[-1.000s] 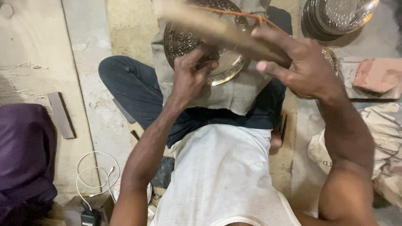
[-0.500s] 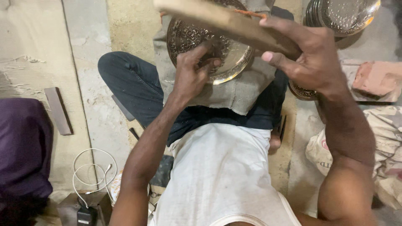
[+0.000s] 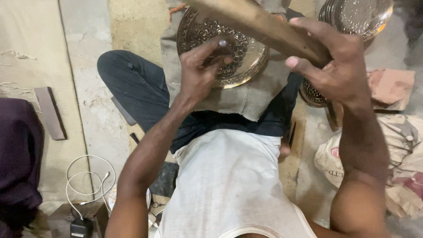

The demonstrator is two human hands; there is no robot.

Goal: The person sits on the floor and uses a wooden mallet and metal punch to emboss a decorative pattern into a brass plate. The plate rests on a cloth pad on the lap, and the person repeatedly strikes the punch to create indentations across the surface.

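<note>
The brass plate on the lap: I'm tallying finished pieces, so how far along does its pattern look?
Done: the brass plate already carries dense pattern around its rim and inward. In hand: the left hand pinches a small tool against it, and the right hand holds a wooden mallet raised above. Left: a smooth plain patch shows near its lower right edge. Other patterned plates sit stacked nearby.

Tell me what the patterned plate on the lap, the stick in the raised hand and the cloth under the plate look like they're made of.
Patterned plate: likely brass or similar metal, golden, shiny, with embossed ornament around a smooth centre.
Stick in the right hand: apparently wood, matte light brown, no shine.
Cloth: coarse woven fabric, dull grey, frayed at the edge.
The left hand rests on the plate.
</note>
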